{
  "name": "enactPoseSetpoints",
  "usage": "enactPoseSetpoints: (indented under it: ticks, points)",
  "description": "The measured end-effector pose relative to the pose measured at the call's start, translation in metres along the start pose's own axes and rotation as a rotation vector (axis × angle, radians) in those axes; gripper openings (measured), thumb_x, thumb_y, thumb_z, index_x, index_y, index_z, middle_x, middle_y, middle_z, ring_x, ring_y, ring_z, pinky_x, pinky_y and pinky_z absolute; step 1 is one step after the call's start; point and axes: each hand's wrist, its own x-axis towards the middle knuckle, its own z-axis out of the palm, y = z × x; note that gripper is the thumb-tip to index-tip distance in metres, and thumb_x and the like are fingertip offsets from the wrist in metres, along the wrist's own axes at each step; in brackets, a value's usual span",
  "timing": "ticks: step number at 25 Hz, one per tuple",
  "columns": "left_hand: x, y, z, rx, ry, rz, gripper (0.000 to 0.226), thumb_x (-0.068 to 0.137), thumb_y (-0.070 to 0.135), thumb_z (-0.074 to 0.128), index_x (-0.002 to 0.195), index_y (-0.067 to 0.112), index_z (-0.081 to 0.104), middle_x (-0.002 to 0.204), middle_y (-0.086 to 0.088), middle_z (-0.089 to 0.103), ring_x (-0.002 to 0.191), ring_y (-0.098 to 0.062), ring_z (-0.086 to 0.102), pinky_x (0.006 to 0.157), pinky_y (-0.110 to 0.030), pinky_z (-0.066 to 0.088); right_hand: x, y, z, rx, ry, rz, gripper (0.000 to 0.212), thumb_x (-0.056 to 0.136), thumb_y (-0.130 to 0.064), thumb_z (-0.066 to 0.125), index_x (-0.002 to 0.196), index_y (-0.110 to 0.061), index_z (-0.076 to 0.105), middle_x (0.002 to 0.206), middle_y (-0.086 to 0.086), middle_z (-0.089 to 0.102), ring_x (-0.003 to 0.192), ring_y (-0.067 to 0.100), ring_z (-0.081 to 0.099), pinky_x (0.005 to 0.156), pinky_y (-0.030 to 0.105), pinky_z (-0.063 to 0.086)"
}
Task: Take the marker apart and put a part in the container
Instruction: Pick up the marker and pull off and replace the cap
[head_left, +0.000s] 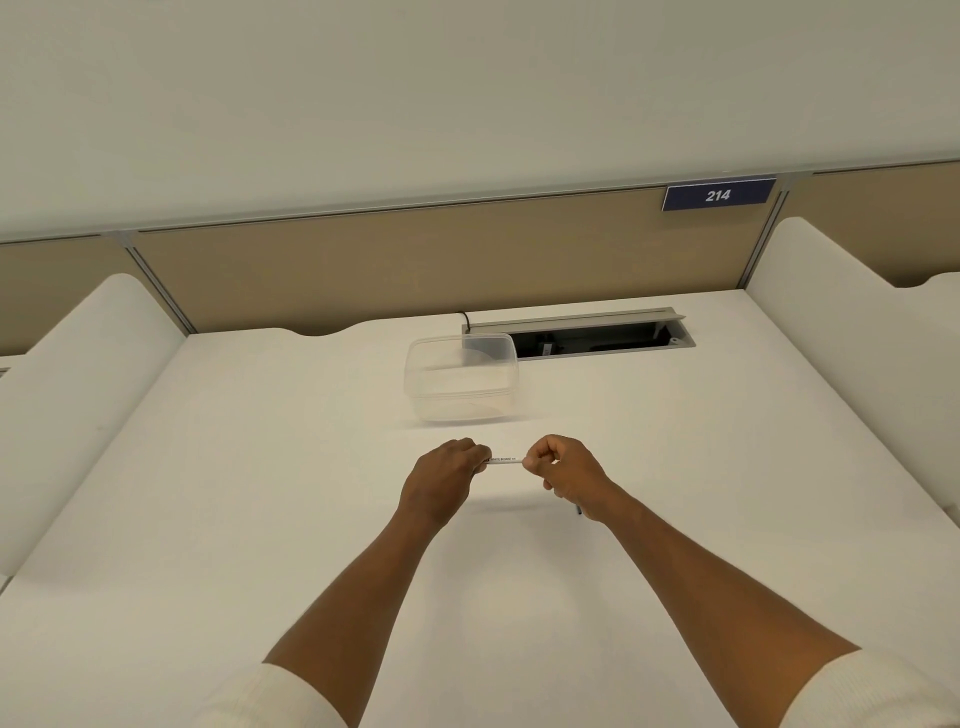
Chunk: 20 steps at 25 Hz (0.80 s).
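A white whiteboard marker (505, 460) lies level in the air between my two fists, only its middle showing. My left hand (447, 480) is closed around its left end and my right hand (563, 475) is closed around its right end. Both ends of the marker are hidden inside the fists. A small dark piece pokes out below my right hand (578, 510); I cannot tell what it is. A clear, lidless plastic container (462, 378) stands on the white desk (260, 467) just beyond my hands.
An open cable hatch (582, 338) with a black cable is set into the desk behind the container. A tan partition with a blue "214" sign (718, 195) closes the back. White rounded dividers rise at the left (78, 395) and right (841, 332).
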Motion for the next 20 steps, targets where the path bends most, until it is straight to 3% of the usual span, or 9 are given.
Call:
enactPoseSetpoints:
  ticks: [5, 7, 10, 12, 15, 20]
  points:
    - [0.0010, -0.0016, -0.0021, -0.001, 0.006, 0.003, 0.014, 0.096, 0.012, 0.051, 0.098, 0.021, 0.061, 0.086, 0.003, 0.060, 0.079, -0.021, 0.053, 0.059, -0.035, 0.044, 0.0007, -0.0051, -0.0033, -0.041, -0.025, 0.107, 0.042, 0.093, -0.047, 0.056, 0.067, -0.016, 0.068, 0.060, -0.002, 0.065, 0.042, 0.011, 0.046, 0.042, 0.021, 0.034]
    - [0.0019, -0.0011, -0.0028, 0.001, 0.004, 0.008, 0.014, 0.095, 0.011, 0.051, 0.097, 0.022, 0.060, 0.087, 0.003, 0.061, 0.079, -0.021, 0.053, 0.059, -0.035, 0.044, 0.0017, -0.0046, -0.0032, -0.059, -0.032, 0.104, 0.039, 0.093, -0.042, 0.057, 0.065, -0.015, 0.066, 0.061, 0.000, 0.063, 0.040, 0.011, 0.042, 0.043, 0.021, 0.033]
    - [0.0028, -0.0019, -0.0040, -0.001, 0.006, -0.004, 0.015, 0.095, 0.010, 0.052, 0.098, 0.022, 0.060, 0.087, 0.004, 0.060, 0.079, -0.021, 0.053, 0.059, -0.036, 0.045, 0.0016, -0.0032, -0.0042, 0.017, -0.053, 0.064, 0.022, 0.089, -0.031, 0.065, 0.077, -0.012, 0.066, 0.068, 0.001, 0.063, 0.044, 0.011, 0.042, 0.044, 0.023, 0.032]
    - [0.0038, -0.0022, -0.0046, 0.000, 0.008, -0.001, 0.015, 0.095, 0.010, 0.053, 0.099, 0.022, 0.061, 0.087, 0.004, 0.061, 0.078, -0.021, 0.053, 0.058, -0.034, 0.044, 0.0002, -0.0043, -0.0044, 0.063, -0.042, 0.055, 0.027, 0.087, -0.037, 0.068, 0.084, -0.010, 0.067, 0.069, -0.002, 0.065, 0.046, 0.012, 0.043, 0.044, 0.023, 0.033]
    - [0.0051, 0.0014, -0.0061, -0.002, 0.019, 0.015, 0.014, 0.095, 0.011, 0.053, 0.100, 0.022, 0.061, 0.087, 0.005, 0.061, 0.078, -0.020, 0.053, 0.057, -0.033, 0.044, -0.0003, -0.0084, -0.0034, 0.006, -0.013, 0.094, 0.044, 0.089, -0.053, 0.059, 0.071, -0.014, 0.070, 0.061, -0.004, 0.066, 0.042, 0.011, 0.044, 0.042, 0.021, 0.033]
    - [0.0048, 0.0042, -0.0062, -0.018, 0.022, 0.012, 0.014, 0.095, 0.011, 0.053, 0.099, 0.021, 0.061, 0.087, 0.004, 0.061, 0.078, -0.021, 0.053, 0.058, -0.035, 0.045, -0.0002, -0.0048, -0.0020, -0.012, 0.000, 0.000, 0.030, 0.091, -0.035, 0.062, 0.066, -0.017, 0.066, 0.063, -0.004, 0.061, 0.052, 0.012, 0.046, 0.045, 0.017, 0.037]
